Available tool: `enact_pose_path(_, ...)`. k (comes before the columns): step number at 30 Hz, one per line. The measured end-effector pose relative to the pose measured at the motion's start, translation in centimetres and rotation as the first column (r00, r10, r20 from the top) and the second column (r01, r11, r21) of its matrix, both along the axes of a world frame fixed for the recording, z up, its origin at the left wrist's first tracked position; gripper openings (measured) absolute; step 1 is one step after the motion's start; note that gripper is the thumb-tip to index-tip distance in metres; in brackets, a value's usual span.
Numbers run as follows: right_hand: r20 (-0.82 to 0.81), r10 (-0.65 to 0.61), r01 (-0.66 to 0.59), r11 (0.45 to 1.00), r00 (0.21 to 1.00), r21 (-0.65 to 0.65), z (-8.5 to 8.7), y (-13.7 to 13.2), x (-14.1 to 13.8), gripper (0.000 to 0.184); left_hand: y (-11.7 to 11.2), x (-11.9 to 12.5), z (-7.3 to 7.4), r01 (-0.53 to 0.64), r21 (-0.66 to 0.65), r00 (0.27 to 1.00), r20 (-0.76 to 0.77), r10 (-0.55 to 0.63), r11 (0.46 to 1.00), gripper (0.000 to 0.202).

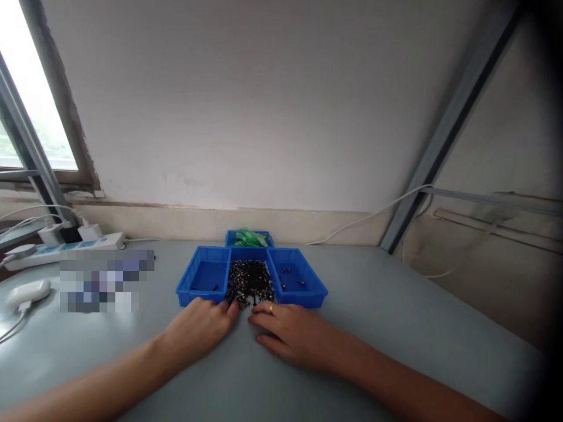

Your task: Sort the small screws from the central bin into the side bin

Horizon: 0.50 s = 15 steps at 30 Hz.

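A heap of small dark metal pieces that look like screws (251,280) spreads over the table between two blue bins. At the heap's near left edge is my left hand (203,321), its fingers curled and the thumb close against them; what they pinch, if anything, is hidden. My right hand (288,328), with a ring on one finger, rests at the near right edge of the heap. Its fingers are apart, fingertips by a few loose pieces. The left blue bin (201,297) has a few dark pieces in it. In the right blue bin (303,300) lie several scattered screws.
Behind the heap, another blue bin (250,254) holds green plastic packaging (250,237). On the left are a power strip (105,241) with chargers, a white case (30,292) on a cable, and a blurred-out patch. A white cable (365,217) runs along the wall.
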State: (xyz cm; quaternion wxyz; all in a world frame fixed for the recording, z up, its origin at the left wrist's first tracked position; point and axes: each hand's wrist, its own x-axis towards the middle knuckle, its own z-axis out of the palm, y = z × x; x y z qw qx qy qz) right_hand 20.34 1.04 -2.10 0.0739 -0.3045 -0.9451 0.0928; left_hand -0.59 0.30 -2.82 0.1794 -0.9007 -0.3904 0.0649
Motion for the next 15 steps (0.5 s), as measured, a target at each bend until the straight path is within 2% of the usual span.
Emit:
enact_pose_path(3,-0.004,-0.005,0.005,1.000,1.000,-0.008,0.01,-0.01,0.02,0.028,-0.06,0.11,0.19,-0.001,-0.023,1.000,0.010,0.001,1.000,0.021)
enact_pose_path(9,-0.005,0.006,-0.006,1.000,1.000,0.004,0.14,-0.09,0.06,0.029,-0.02,0.05,-0.25,-0.037,-0.014,0.999,0.004,0.037,0.999,0.030)
enact_pose_path(15,0.012,0.004,-0.004,1.000,1.000,-0.003,0.35,-0.14,-0.06,0.027,-0.01,-0.07,-0.41,-0.063,-0.020,0.998,0.008,0.063,0.998,0.023)
